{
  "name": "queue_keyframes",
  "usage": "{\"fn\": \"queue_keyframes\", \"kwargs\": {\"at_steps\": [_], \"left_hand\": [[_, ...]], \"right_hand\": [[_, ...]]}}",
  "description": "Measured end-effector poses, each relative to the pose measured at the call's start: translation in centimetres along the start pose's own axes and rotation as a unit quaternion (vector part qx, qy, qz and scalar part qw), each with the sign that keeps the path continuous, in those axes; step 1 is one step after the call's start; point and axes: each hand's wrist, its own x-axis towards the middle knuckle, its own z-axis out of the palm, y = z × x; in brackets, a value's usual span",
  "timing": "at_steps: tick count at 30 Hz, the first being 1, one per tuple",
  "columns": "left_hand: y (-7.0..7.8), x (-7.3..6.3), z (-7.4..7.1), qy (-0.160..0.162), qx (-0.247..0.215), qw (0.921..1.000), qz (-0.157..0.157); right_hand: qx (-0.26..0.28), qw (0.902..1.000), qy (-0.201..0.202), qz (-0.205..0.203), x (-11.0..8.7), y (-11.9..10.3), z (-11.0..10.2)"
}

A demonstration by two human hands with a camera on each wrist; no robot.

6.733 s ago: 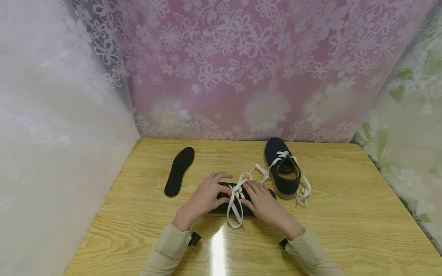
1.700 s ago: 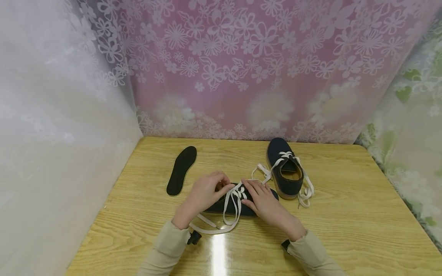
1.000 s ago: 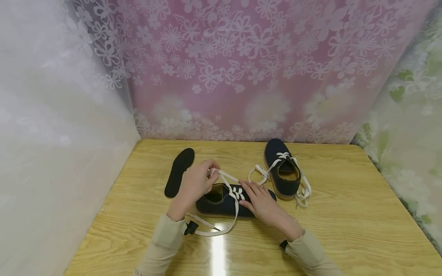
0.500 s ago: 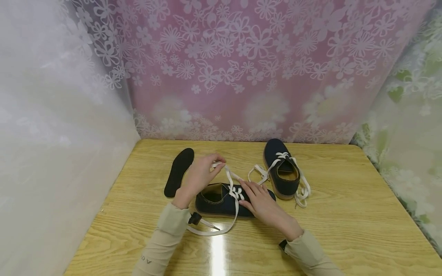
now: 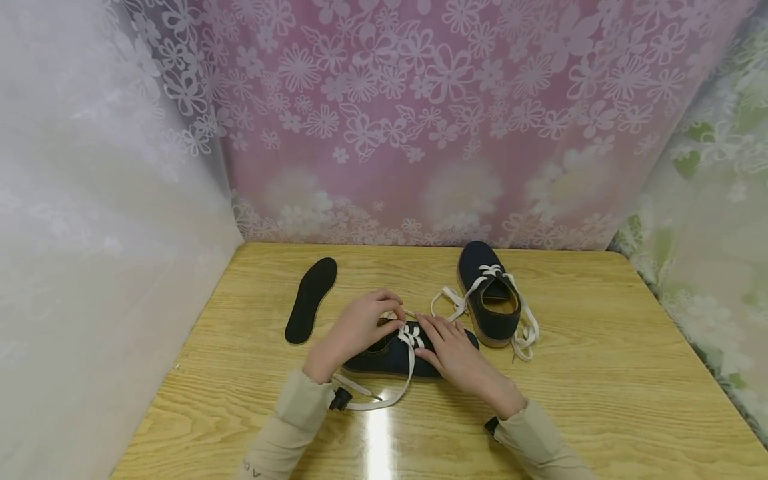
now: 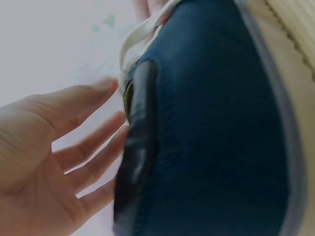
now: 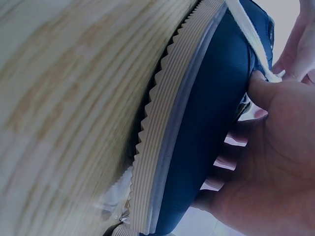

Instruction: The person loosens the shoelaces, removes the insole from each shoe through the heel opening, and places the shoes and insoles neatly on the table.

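A dark navy sneaker point(image 5: 384, 362) lies sideways before me, toe to the right, with loose white laces point(image 5: 411, 337) across its eyelets. My left hand point(image 5: 360, 328) is at the shoe's opening, thumb and index finger pinching lace by the top eyelets. In the left wrist view my left thumb meets the white lace point(image 6: 129, 51), while the other fingers stay fairly straight beside the padded collar point(image 6: 140, 128). My right hand point(image 5: 453, 347) holds the front of the sneaker, thumb on the near side and fingers over the far side. The right wrist view shows its fingers against the navy upper point(image 7: 211, 113).
Another navy sneaker point(image 5: 477, 257) stands at the back right, its white laces trailing on both sides. A black insole point(image 5: 311, 300) lies at the back left. The near lace end point(image 5: 384, 403) loops onto the wooden table point(image 5: 240, 400). A pink flowered curtain point(image 5: 408, 120) hangs behind.
The bow seen earliest has come undone into loose laces. My left hand has drawn one lace up and leftward, then come back down to the eyelets. The right hand has barely moved.
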Motion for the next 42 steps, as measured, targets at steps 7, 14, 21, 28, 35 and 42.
{"fn": "queue_keyframes", "kwargs": {"at_steps": [7, 14, 21, 28, 35, 42], "left_hand": [[0.2, -0.6, 0.5, -0.018, 0.020, 0.9996, 0.005], [0.4, -0.5, 0.5, -0.022, 0.054, 0.9983, 0.001], [0.1, -0.2, 1.2, 0.022, 0.039, 0.9987, -0.025], [-0.5, -0.2, 1.6, 0.045, 0.025, 0.9968, -0.062], [-0.9, -0.3, 1.1, 0.014, -0.003, 0.9989, -0.044], [-0.6, -0.3, 1.2, 0.012, 0.007, 0.9995, -0.027]], "right_hand": [[0.001, 1.0000, 0.002, 0.000, 0.2, -0.1, 0.0], [0.002, 1.0000, 0.001, 0.003, 0.2, 0.0, 0.1], [0.004, 1.0000, -0.001, 0.007, 0.1, 0.0, 0.0], [0.009, 0.9999, -0.007, 0.010, 0.2, 0.0, 0.1], [0.004, 1.0000, 0.002, 0.006, 0.2, 0.0, 0.2], [0.008, 0.9999, -0.008, 0.010, 0.2, 0.0, 0.1]]}}
